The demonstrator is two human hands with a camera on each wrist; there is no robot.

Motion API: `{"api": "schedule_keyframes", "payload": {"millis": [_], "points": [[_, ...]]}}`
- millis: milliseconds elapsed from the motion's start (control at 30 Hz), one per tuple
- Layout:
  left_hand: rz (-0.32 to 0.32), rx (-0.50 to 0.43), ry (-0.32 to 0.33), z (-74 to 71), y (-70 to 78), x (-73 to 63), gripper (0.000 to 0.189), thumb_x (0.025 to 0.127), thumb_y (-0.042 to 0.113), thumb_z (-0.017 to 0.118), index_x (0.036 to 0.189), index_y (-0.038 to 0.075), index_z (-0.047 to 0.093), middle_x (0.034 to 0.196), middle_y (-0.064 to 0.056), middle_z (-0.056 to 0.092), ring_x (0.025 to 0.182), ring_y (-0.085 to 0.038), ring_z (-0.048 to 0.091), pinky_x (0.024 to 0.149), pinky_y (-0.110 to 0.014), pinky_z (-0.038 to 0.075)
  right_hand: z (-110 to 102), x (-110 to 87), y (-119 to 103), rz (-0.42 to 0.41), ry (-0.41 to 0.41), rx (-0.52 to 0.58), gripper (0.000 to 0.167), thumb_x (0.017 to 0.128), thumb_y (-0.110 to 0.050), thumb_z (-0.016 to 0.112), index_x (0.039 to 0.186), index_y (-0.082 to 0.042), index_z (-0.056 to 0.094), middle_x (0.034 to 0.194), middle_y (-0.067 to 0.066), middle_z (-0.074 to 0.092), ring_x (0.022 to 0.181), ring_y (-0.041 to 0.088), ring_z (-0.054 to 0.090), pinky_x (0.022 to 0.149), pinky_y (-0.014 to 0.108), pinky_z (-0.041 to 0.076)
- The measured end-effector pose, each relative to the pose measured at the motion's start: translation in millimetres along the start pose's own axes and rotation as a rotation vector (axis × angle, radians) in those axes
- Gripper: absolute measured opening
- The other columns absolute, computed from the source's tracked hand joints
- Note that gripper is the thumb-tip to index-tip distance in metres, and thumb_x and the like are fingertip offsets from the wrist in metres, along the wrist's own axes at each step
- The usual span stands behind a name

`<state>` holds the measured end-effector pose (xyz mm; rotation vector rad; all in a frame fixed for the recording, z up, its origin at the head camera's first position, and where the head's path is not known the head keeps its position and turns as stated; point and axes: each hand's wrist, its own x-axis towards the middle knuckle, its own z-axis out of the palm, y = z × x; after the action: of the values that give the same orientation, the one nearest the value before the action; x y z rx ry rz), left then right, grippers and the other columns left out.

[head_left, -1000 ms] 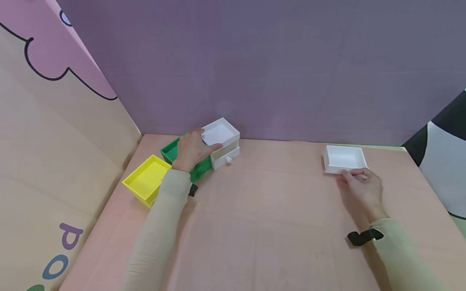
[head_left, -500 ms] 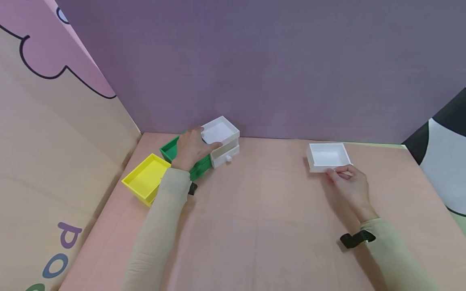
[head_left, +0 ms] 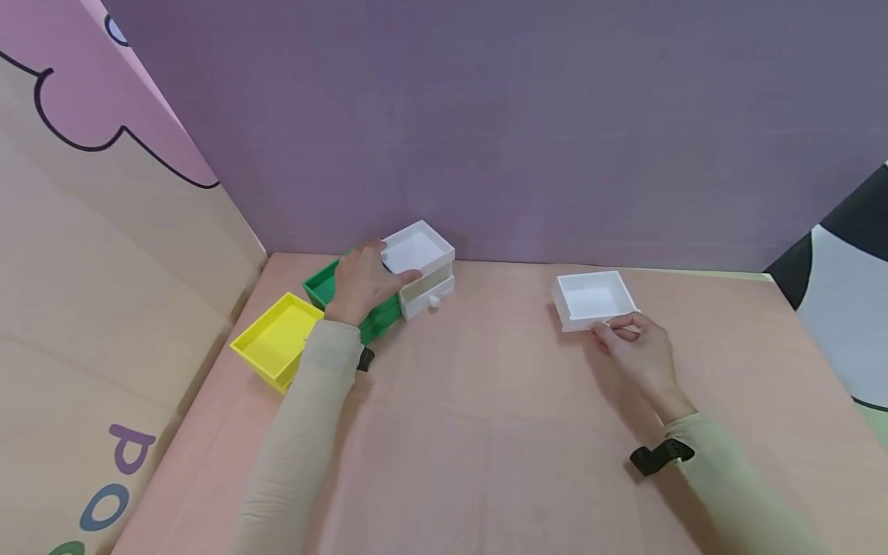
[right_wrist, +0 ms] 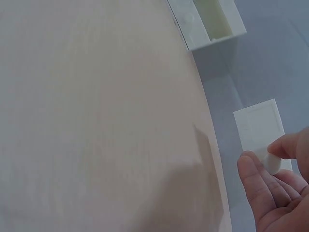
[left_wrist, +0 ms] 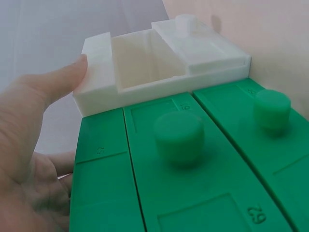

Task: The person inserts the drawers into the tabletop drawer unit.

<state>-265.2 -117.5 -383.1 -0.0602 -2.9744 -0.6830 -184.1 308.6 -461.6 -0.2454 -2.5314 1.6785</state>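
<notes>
In the head view, my right hand (head_left: 641,351) pinches a small white drawer (head_left: 595,297), tray side up, above the table. The right wrist view shows thumb and fingers around its round knob (right_wrist: 272,164). My left hand (head_left: 364,285) reaches over a green drawer box (head_left: 381,317) and holds the near left corner of a white drawer box (head_left: 426,266), thumb on its front. The left wrist view shows the white box's (left_wrist: 217,46) hollow slot above a shut drawer with a knob. The left fingertips are partly hidden behind the boxes.
A yellow box (head_left: 277,339) with a tray-like top stands left of the green one, partly behind my left forearm. Behind the table (head_left: 499,432) rises a purple-grey wall (head_left: 520,131). A printed beige panel (head_left: 125,293) borders the left side.
My right hand has carried the white drawer leftward, towards the white box, and the drawer has turned slightly. My left hand has stayed in place on the box.
</notes>
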Motion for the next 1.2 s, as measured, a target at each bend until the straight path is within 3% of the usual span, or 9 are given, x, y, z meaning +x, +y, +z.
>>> {"api": "schedule_keyframes", "payload": {"millis": [167, 367, 600, 867, 1200], "points": [[-0.001, -0.009, -0.001, 0.6, -0.3, 0.1, 0.089, 0.089, 0.063, 0.077, 0.151, 0.003, 0.057, 0.147, -0.019, 0.065, 0.124, -0.038, 0.063, 0.103, -0.050, 0.054, 10.5, -2.1, -5.8, -0.007, -0.017, 0.014, 0.028, 0.099, -0.016, 0.076, 0.109, 0.006, 0.062, 0.080, -0.010, 0.080, 0.072, -0.003, 0.075, 0.070, 0.018, 0.062], [0.004, -0.006, -0.005, 0.5, 0.2, -0.8, 0.089, 0.089, 0.063, 0.077, 0.150, 0.002, 0.058, 0.145, -0.019, 0.066, 0.122, -0.038, 0.064, 0.101, -0.050, 0.055, 23.4, -6.3, -11.7, -0.013, -0.041, 0.042, 0.031, 0.099, -0.013, 0.075, 0.113, 0.011, 0.061, 0.097, 0.019, 0.082, 0.072, -0.003, 0.075, 0.071, 0.020, 0.063], [0.000, -0.008, -0.006, 0.0, 0.7, -2.1, 0.089, 0.089, 0.063, 0.076, 0.150, 0.002, 0.057, 0.145, -0.019, 0.066, 0.122, -0.038, 0.064, 0.102, -0.050, 0.054, 39.8, -10.0, -16.6, -0.042, -0.061, 0.049, 0.026, 0.098, -0.010, 0.075, 0.109, 0.010, 0.062, 0.089, 0.009, 0.082, 0.072, -0.004, 0.074, 0.070, 0.017, 0.062], [-0.001, -0.006, -0.003, 0.3, 1.9, -3.3, 0.089, 0.089, 0.063, 0.076, 0.151, 0.002, 0.057, 0.146, -0.019, 0.065, 0.122, -0.038, 0.064, 0.100, -0.050, 0.055, 59.0, -15.7, -26.9, -0.060, -0.108, 0.046, 0.027, 0.099, -0.009, 0.074, 0.110, 0.013, 0.062, 0.104, 0.028, 0.079, 0.076, -0.002, 0.075, 0.074, 0.018, 0.063], [0.019, -0.009, 0.011, -0.9, 1.8, -3.8, 0.088, 0.089, 0.062, 0.077, 0.149, 0.001, 0.059, 0.144, -0.020, 0.066, 0.120, -0.037, 0.065, 0.098, -0.050, 0.056, 80.6, -17.1, -41.9, -0.058, -0.173, 0.131, 0.027, 0.098, -0.007, 0.075, 0.110, 0.014, 0.062, 0.111, 0.033, 0.077, 0.081, 0.001, 0.077, 0.077, 0.022, 0.064]]}}
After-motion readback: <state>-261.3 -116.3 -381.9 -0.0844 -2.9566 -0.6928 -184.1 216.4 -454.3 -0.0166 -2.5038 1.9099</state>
